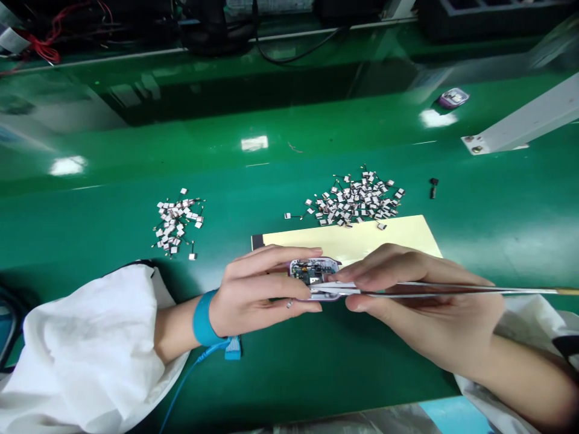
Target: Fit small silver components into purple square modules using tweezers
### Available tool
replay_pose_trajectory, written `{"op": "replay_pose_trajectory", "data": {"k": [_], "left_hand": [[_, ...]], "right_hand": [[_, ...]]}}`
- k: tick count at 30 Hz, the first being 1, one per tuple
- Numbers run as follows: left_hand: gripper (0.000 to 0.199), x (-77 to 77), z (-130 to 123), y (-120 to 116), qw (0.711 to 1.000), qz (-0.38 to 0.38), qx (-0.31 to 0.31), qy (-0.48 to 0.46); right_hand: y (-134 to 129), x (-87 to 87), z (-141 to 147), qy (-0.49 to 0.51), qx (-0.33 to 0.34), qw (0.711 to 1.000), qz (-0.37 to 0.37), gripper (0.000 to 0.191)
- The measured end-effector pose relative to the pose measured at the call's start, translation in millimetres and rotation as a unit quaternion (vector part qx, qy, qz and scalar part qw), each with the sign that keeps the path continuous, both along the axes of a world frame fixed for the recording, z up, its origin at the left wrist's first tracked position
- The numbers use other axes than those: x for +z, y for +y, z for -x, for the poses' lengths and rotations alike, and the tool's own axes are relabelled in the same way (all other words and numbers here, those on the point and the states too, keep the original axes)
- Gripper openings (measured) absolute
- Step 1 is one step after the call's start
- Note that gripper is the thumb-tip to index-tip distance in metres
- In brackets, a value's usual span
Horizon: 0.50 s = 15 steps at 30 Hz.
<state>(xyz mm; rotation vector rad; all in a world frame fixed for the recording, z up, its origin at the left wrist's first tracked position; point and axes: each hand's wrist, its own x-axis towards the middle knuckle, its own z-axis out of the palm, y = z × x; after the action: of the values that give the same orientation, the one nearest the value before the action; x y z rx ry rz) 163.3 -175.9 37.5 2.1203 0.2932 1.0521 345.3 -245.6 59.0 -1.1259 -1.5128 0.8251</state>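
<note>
My left hand (262, 286) is closed around a small device housing (321, 263) with a purplish edge, its inside and circuit board facing up. Between the thumb and fingers of my right hand (420, 295) are metal tweezers (452, 289), their tips reaching into the housing. Whether the tips grip a part in there I cannot make out. Beyond my hands lies a heap of small white parts with short black leads (357, 199). Another, smaller heap of like parts (174, 223) is farther left.
A yellow sheet (384, 238) lies under and behind my hands on the green bench mat (253, 193). A second housing (453, 97) sits at the back right, near a white metal bracket (520, 120). A blue wrist strap (205, 319) trails its cord leftward. A small black piece (433, 188) lies right.
</note>
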Motion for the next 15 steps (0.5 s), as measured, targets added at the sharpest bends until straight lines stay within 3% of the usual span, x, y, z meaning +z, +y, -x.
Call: {"op": "replay_pose_trajectory", "data": {"k": [4, 8, 15], "left_hand": [[0.016, 0.3, 0.3, 1.2, 1.000, 0.015, -0.013, -0.019], [0.020, -1.4, 0.0, 0.7, 0.999, 0.045, -0.009, -0.029], [0.023, -1.9, -0.4, -1.2, 0.996, 0.082, -0.016, -0.033]], "right_hand": [[-0.8, 0.8, -3.5, 0.041, 0.011, 0.999, -0.018, 0.027], [-0.8, 5.4, -5.7, 0.030, 0.049, 0.998, -0.022, 0.033], [-1.4, 6.4, -8.1, 0.017, 0.093, 0.995, -0.021, 0.028]]}}
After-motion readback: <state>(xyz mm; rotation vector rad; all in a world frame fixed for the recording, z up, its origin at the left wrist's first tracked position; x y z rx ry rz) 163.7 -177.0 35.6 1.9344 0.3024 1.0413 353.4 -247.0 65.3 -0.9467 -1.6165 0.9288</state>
